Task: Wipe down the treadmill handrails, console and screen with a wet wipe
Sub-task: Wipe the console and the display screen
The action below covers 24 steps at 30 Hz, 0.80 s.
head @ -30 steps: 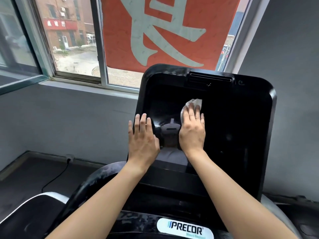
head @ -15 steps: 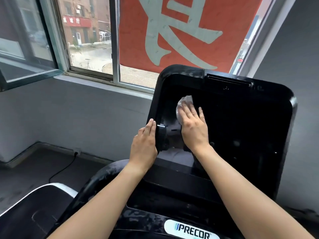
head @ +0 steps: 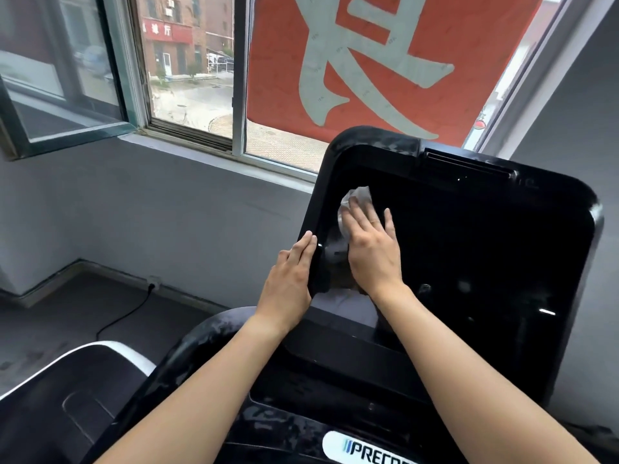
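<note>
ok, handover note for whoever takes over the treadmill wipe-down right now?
Hands: left hand has straight fingers resting on the left edge of the screen, bracing it and holding nothing. The right hand lies flat, pressing the wet wipe on the screen's upper-left area.
Done: screen wiping is under way at its left side; how much is covered cannot be told.
Left: the rest of the screen to the right. The console and handrail look mottled; check whether they need wiping.
</note>
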Tool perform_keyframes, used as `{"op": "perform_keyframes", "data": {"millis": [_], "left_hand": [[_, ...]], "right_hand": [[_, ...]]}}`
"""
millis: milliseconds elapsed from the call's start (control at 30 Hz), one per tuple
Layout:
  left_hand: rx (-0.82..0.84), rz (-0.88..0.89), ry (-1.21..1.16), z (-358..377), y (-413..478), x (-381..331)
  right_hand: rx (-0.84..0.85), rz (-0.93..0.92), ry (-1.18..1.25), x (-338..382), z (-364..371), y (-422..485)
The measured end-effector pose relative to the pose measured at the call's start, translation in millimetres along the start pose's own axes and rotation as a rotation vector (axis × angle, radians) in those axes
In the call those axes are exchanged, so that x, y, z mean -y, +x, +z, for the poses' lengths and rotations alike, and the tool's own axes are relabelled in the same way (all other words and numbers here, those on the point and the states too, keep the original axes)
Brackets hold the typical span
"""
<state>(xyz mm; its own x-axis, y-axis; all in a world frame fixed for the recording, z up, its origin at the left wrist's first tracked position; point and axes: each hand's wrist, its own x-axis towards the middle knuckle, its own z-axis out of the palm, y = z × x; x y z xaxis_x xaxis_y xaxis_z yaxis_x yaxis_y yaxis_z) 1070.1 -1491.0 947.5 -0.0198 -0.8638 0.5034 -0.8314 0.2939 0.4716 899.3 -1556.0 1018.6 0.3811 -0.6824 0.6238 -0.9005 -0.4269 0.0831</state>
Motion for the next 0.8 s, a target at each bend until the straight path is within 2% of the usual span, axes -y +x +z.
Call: {"op": "perform_keyframes", "data": {"millis": [100, 167, 300, 433, 533, 700, 800], "left_hand": [[-0.014, 0.018, -0.016, -0.8, 0.0, 3.6], [-0.023, 0.024, -0.027, -1.6, -1.0, 3.5], [-0.037, -0.008, -0.095, -1.1, -4.9, 3.9], [-0.058, -0.127, -0.101, -0.7, -13.2, 9.0], [-0.041, -0.178, -0.072, 1.4, -18.2, 9.6], [0.022, -0.204, -0.110, 0.7, -18.0, 9.2], [0.033, -0.209, -0.154, -4.9, -16.2, 12.1]], "right_hand": [[-0.023, 0.090, 0.089, 16.0, 4.8, -3.1], [-0.017, 0.039, 0.103, 29.2, 11.8, -17.6], [0.021, -0.180, 0.026, 24.4, 14.6, -29.8], [-0.011, -0.104, -0.001, 6.4, 4.3, -10.9], [-0.029, -0.071, 0.029, 19.2, 10.2, -20.6], [0.030, -0.247, 0.028, 32.5, 23.6, -58.0], [0.018, -0.256, -0.006, 25.1, 18.5, -47.6]]}}
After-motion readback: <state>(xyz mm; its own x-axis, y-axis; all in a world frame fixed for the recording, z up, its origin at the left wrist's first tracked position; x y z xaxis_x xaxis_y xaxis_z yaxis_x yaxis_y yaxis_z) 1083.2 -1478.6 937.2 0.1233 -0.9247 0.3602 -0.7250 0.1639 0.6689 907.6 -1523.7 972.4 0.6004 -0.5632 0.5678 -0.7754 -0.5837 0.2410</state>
